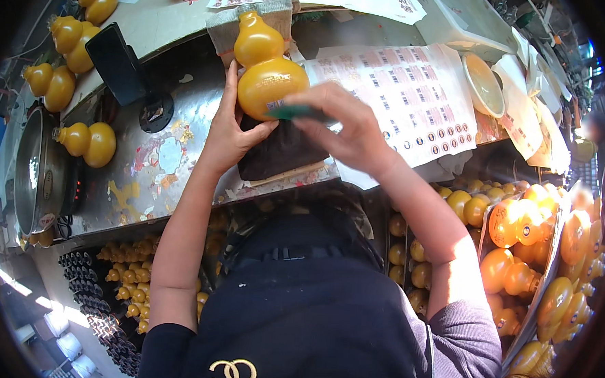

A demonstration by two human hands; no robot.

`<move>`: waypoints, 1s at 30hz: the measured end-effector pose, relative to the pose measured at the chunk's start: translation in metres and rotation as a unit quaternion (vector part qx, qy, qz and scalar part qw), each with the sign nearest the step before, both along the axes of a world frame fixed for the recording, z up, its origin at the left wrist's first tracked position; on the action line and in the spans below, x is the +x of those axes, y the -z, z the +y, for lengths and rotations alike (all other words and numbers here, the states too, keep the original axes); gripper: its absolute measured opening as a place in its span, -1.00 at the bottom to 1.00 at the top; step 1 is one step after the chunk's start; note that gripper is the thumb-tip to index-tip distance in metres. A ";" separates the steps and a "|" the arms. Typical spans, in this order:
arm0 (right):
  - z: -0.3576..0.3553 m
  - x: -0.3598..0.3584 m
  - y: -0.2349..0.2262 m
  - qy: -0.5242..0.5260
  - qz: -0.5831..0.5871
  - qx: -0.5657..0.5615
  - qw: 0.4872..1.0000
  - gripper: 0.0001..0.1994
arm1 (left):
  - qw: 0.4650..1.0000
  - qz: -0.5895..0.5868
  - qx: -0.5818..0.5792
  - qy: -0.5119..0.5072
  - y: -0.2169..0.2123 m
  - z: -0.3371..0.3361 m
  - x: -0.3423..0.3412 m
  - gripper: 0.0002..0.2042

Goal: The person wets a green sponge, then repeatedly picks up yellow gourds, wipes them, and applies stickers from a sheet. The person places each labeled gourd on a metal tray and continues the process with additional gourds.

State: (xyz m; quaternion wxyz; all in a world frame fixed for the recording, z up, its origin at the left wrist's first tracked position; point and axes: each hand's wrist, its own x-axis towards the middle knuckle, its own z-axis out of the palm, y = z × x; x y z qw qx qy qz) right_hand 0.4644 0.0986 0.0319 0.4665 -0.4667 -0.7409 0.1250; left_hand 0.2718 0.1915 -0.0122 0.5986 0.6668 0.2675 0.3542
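Dark cloth of the person's top fills the near edge, both forearms rising from it. The left hand (pixel 228 138) is cupped against the left side of a yellow gourd-shaped bottle (pixel 266 69), steadying it upright on a dark pad (pixel 280 153) on the metal counter (pixel 160 168). The right hand (pixel 343 126) pinches a green tool (pixel 298 112), fingers closed on it, its tip against a small label on the bottle's lower bulb. Just right lies a printed label sheet (pixel 416 99). Farther left, more yellow gourd bottles (pixel 89 142) stand near a steel pot (pixel 33 171)
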 end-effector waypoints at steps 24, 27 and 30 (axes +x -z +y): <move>0.078 0.146 0.012 0.364 0.445 -0.038 0.817 -0.73 | 0.926 0.164 0.301 -0.157 -0.014 -0.015 0.010 0.01; 0.091 0.193 0.021 0.368 0.525 -0.100 0.761 -0.56 | 0.930 0.152 0.286 -0.173 -0.006 -0.017 0.016 -0.01; 0.117 0.191 0.017 0.384 0.487 -0.118 0.776 -0.52 | 0.924 0.149 0.305 -0.175 -0.003 -0.016 0.014 -0.03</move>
